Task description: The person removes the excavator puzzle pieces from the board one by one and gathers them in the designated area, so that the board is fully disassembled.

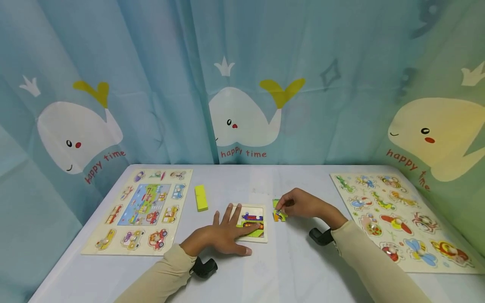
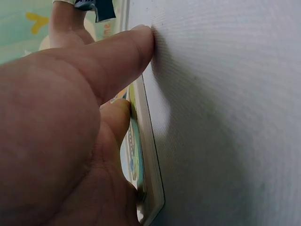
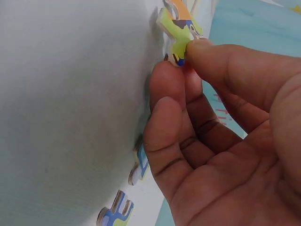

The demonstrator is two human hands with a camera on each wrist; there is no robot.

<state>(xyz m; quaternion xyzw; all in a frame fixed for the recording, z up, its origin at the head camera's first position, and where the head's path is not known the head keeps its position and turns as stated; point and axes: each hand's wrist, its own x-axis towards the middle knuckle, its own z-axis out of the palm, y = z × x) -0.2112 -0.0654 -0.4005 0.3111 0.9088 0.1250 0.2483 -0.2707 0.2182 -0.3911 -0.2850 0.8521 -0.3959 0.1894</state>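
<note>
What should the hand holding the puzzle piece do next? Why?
I'd probably carry the puzzle piece across to the puzzle board. The right hand already pinches it, the left hand rests on the board, and bare wood shows above the picture there.

Bright head view, dimmer wrist views, soft shadows on white table [image 1: 288, 277]

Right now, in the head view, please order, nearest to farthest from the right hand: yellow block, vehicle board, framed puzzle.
1. Framed puzzle, left of the right hand, partly under the left hand.
2. Yellow block, farther left.
3. Vehicle board, farthest left.
</note>
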